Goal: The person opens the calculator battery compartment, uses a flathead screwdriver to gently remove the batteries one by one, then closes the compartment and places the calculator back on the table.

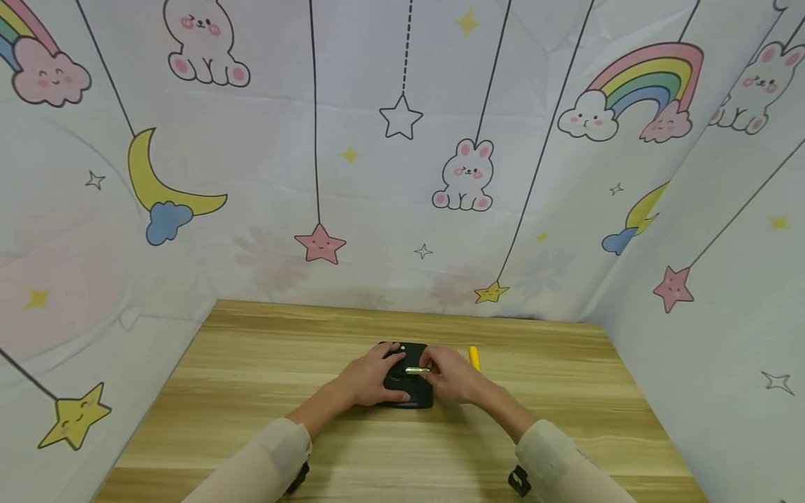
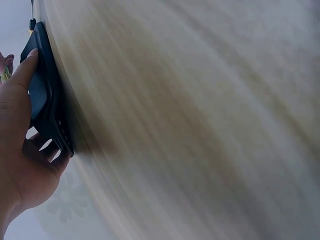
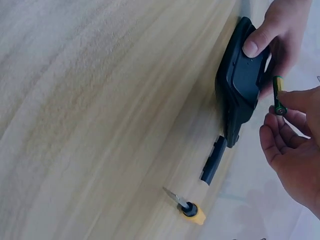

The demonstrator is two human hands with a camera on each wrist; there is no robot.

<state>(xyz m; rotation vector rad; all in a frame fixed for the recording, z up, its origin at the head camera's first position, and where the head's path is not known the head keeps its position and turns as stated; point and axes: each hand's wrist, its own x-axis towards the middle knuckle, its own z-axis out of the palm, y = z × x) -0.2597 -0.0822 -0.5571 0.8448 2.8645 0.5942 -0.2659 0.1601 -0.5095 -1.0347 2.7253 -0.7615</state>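
Observation:
A black flat device [image 1: 420, 397] with a raised middle section lies on the wooden table. My left hand [image 1: 367, 378] grips it from the left, the thumb [image 3: 254, 46] pressed on its near part and the fingers at its far edge. Between thumb and fingertips my right hand [image 1: 454, 377] pinches a small green-and-gold battery [image 3: 279, 95]. In the head view this battery overlaps the device's middle; from the right wrist it shows just above the device, one end facing the camera.
A narrow black cover piece [image 3: 214, 160] lies beside the device's right end. Farther right is a screwdriver [image 3: 191, 212] with a yellow handle [image 1: 474, 358] and metal shaft. Patterned cloth walls [image 1: 377, 181] stand along the back and sides of the table [image 1: 302, 321].

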